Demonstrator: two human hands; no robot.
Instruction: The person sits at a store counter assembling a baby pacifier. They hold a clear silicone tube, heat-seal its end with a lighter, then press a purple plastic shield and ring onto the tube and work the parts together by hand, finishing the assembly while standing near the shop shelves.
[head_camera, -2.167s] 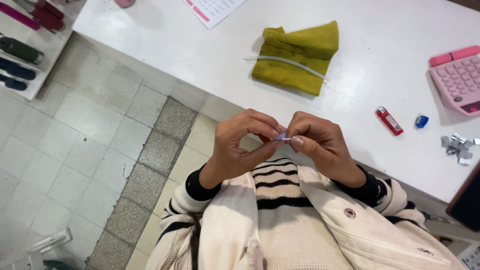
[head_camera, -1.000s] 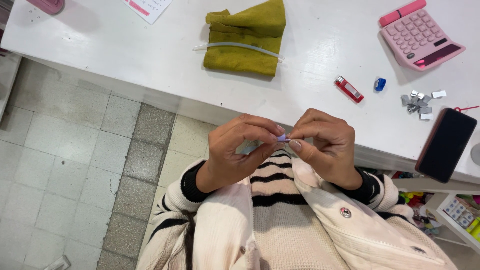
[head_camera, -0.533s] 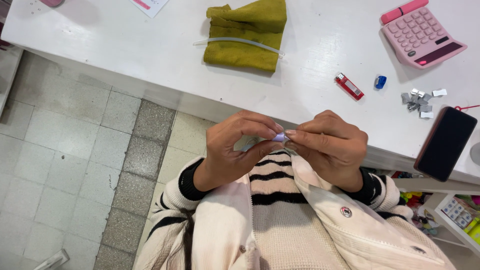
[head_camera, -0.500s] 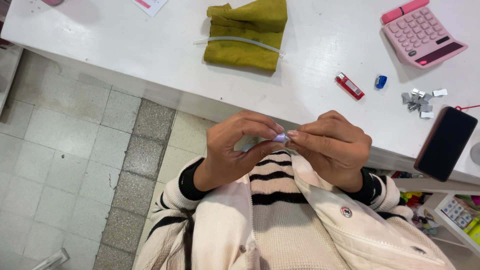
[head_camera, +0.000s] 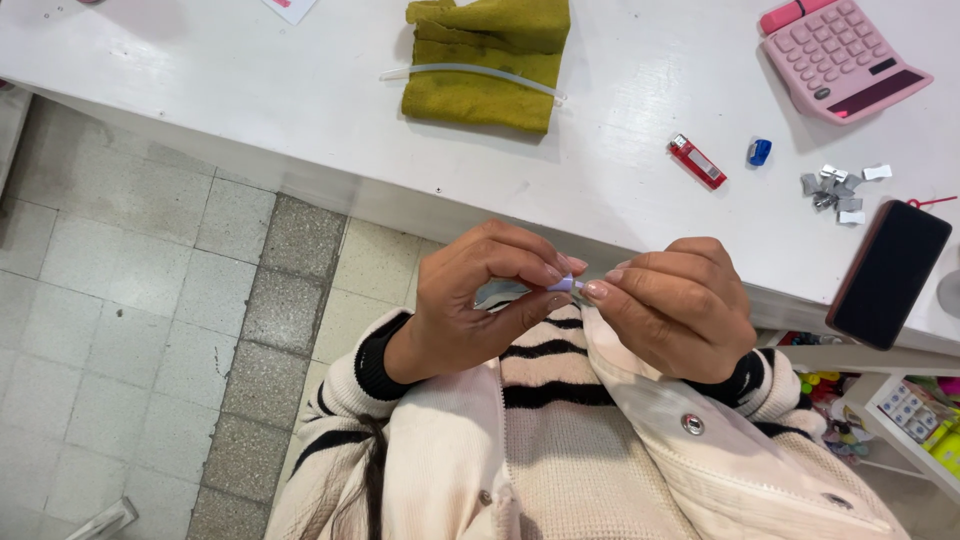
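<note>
Nearest the camera: a striped sweater (head_camera: 560, 440) under a cream jacket (head_camera: 720, 470), with both hands raised in front of the chest, below the table's front edge.

Between the fingertips sits a small pale-violet piece (head_camera: 563, 285). Only a short bit shows; its long axis runs roughly left to right, from one hand to the other. Which end is which cannot be told. A pale strip trails from it back under the left fingers.

Left hand (head_camera: 475, 300): thumb and forefinger closed together on the piece, pinching it from above and below, other fingers curled. Right hand (head_camera: 680, 305): forefinger and thumb tips meet at the piece's right end, closed on it, the rest of the fingers folded into the palm. The two hands' tips nearly touch.

Farther off, on the white table (head_camera: 250, 110): a black phone (head_camera: 888, 272) at the right edge, a cluster of small silver bits (head_camera: 835, 190), a red lighter (head_camera: 697, 161) and a small blue object (head_camera: 759, 152) just beside it. Beyond these, a folded olive cloth (head_camera: 490, 75) with a clear tube (head_camera: 470, 72) lying across it, and a pink calculator (head_camera: 840, 55) at the far right.
</note>
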